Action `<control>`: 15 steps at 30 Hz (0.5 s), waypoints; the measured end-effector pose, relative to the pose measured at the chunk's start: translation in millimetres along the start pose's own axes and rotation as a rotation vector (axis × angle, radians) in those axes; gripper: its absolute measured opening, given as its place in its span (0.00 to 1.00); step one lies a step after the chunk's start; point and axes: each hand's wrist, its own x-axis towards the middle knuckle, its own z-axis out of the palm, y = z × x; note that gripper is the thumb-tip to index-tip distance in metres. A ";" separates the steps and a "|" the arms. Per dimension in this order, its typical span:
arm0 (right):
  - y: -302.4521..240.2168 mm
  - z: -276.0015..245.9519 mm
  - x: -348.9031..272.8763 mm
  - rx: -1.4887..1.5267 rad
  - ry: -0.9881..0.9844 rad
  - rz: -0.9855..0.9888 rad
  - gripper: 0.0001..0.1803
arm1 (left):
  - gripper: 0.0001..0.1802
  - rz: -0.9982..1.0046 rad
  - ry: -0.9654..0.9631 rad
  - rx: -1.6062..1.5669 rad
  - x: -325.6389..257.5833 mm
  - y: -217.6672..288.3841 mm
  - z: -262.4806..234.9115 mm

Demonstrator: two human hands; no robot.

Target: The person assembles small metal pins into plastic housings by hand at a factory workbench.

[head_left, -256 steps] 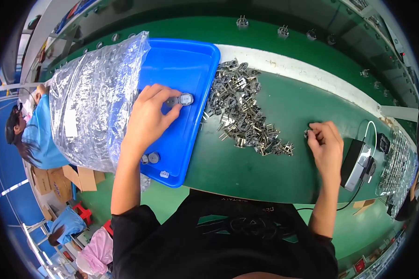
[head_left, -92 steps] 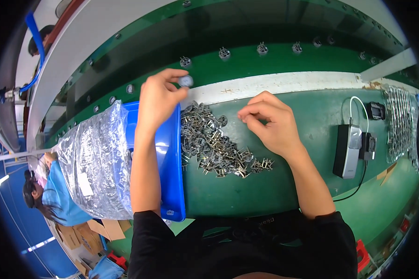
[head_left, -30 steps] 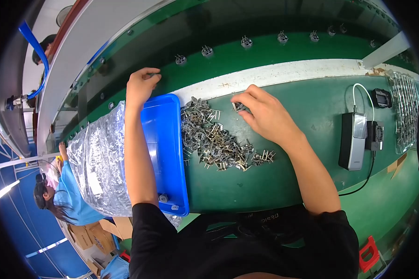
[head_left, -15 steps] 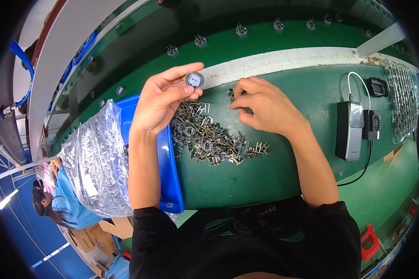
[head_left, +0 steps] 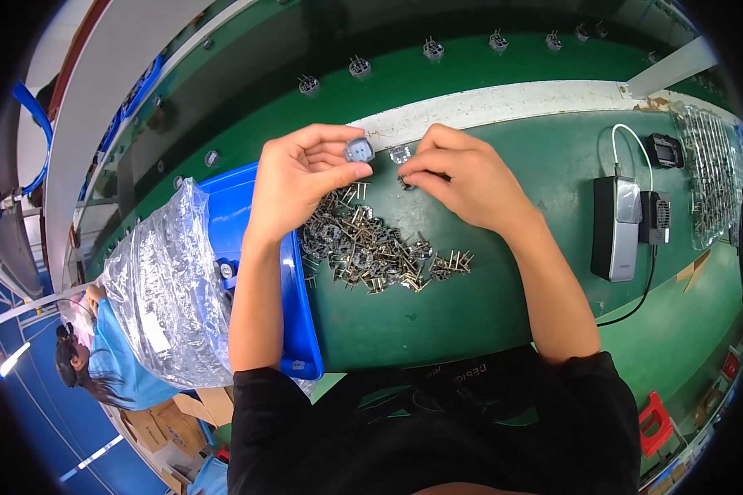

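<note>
My left hand (head_left: 299, 177) is closed on a small grey round plastic housing (head_left: 359, 149), gripped between thumb and fingers with its pale, slotted face toward me. Close by on the right, my right hand (head_left: 462, 175) pinches a small dark metal pronged part (head_left: 405, 182) at its fingertips; much of it is hidden. A shiny little piece (head_left: 400, 154) shows just beyond those fingertips, and I cannot tell whether it is held. Below both hands lies a heap of metal pronged parts (head_left: 363, 243) on the green table (head_left: 421, 326).
Left of the heap stands a blue bin (head_left: 305, 309) with a clear plastic bag (head_left: 169, 280) over it. Round pronged assemblies (head_left: 360, 68) sit spaced along a green belt (head_left: 264, 115) beyond a white rail (head_left: 487, 103). A grey-black device (head_left: 616, 227) with cables stands at right. Another person in blue (head_left: 128, 359) is at far left.
My left hand has shifted slightly right with the housing, which has turned a little. My right hand has moved left toward it, and a shiny piece now shows by its fingertips. The belt assemblies have shifted slightly right.
</note>
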 end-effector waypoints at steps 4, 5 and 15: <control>-16.9 -3.6 5.3 0.083 0.188 0.009 0.06 | 0.20 -0.012 -0.047 0.109 -2.9 -0.1 10.1; -18.1 -3.6 5.3 0.039 0.237 -0.063 0.06 | 0.20 -0.020 -0.068 0.132 -4.0 1.0 13.6; -22.1 3.1 4.3 -0.110 0.287 -0.205 0.06 | 0.20 -0.032 -0.146 0.140 -6.7 -2.0 23.5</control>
